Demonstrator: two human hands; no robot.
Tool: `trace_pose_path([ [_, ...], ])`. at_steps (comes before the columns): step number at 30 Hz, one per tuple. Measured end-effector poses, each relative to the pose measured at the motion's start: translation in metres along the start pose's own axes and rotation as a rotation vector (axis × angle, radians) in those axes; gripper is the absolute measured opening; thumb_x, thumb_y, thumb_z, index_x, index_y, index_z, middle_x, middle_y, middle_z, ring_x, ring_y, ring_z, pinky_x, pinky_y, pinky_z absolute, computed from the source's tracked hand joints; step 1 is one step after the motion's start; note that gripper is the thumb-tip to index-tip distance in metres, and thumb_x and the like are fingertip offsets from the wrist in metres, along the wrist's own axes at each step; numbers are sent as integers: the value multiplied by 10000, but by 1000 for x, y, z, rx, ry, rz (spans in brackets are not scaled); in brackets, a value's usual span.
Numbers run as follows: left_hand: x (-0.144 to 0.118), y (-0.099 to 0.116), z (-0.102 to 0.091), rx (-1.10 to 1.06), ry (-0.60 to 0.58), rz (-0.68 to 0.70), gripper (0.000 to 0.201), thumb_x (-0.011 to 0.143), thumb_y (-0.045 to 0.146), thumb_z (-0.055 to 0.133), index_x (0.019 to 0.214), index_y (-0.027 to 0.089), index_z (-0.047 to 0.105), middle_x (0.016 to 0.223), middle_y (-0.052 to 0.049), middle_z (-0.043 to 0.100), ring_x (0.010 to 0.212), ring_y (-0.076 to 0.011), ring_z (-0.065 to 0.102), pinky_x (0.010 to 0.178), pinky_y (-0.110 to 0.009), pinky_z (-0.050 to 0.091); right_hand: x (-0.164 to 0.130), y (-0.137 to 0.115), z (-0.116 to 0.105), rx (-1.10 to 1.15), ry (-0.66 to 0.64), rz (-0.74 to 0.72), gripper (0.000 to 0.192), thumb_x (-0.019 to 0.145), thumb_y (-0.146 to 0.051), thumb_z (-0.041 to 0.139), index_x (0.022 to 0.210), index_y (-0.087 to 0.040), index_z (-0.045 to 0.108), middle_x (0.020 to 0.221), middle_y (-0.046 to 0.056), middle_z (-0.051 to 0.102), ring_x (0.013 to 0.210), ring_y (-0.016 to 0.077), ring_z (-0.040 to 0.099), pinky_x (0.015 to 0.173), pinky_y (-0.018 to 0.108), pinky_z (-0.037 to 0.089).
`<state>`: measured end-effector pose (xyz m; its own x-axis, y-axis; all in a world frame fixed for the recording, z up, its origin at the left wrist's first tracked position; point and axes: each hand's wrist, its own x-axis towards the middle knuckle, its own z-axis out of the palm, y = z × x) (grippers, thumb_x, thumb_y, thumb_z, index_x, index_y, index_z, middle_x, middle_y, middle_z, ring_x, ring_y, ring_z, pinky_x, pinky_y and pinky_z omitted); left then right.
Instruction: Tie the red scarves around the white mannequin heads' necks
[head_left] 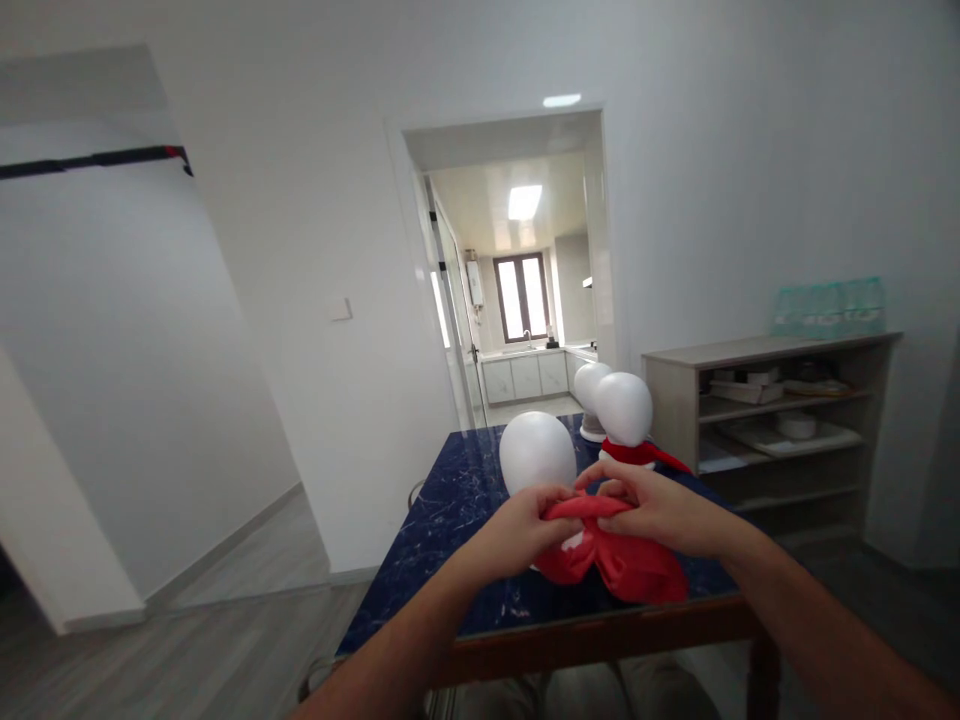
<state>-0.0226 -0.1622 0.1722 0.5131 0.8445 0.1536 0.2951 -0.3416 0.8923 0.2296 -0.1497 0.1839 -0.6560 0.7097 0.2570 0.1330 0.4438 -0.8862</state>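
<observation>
A red scarf (637,570) hangs at the neck of the nearest white mannequin head (537,450), near the table's front edge. My left hand (536,525) pinches the scarf on its left side, thumb and fingers closed on the cloth. From the right, my right hand (645,505) grips the same scarf, its fingers curled over the upper fold. Below my hands the cloth gathers into a bunched middle with two loose parts spreading down. The mannequin's neck and base are mostly hidden behind my hands and the cloth.
Behind stand a second mannequin head (624,408) with a red scarf at its base and a third mannequin head (592,385) with a grey neck. The blue marbled table (442,510) has a wooden edge. To the right, a shelf unit (772,348) carries bottles (829,308).
</observation>
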Motion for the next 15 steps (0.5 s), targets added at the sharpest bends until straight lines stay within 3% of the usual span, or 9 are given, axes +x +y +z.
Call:
trace_pose_path([
  [4, 11, -2, 1, -143, -83, -85, 242, 867, 372, 776, 927, 147, 711, 751, 0, 658, 665, -126, 576, 633, -240, 405, -3, 8, -12, -73, -90, 30, 381, 865, -326, 793, 1220, -206, 723, 1043, 35, 752, 889, 193, 682, 726, 252, 511],
  [7, 25, 9, 7, -359, -103, -4, 277, 839, 378, 833, 913, 160, 679, 684, 19, 628, 630, -116, 566, 648, -238, 421, 1, 22, -6, 78, -124, 43, 554, 786, -347, 873, 1296, -215, 701, 1178, 52, 745, 1025, 238, 695, 856, 321, 561],
  [10, 42, 32, 15, -579, -109, 107, 331, 800, 350, 882, 977, 175, 663, 748, 6, 666, 663, -125, 617, 700, -248, 476, 8, 41, 10, 159, -82, 23, 633, 699, -321, 933, 1279, -203, 710, 1159, 53, 749, 1069, 256, 688, 917, 363, 569],
  [13, 59, 59, 20, -736, -81, 219, 354, 822, 314, 869, 1051, 192, 629, 888, -21, 718, 708, -131, 671, 736, -263, 525, 16, 57, 26, 198, 2, 12, 484, 730, -326, 912, 1165, -182, 756, 1152, 82, 760, 1082, 278, 690, 945, 406, 567],
  [15, 68, 75, 16, -784, -29, 304, 372, 838, 271, 853, 1114, 199, 615, 957, -29, 734, 713, -127, 682, 734, -261, 543, 19, 65, 27, 284, 56, 16, 329, 776, -354, 878, 1021, -164, 765, 1038, 95, 777, 993, 277, 710, 932, 432, 570],
])
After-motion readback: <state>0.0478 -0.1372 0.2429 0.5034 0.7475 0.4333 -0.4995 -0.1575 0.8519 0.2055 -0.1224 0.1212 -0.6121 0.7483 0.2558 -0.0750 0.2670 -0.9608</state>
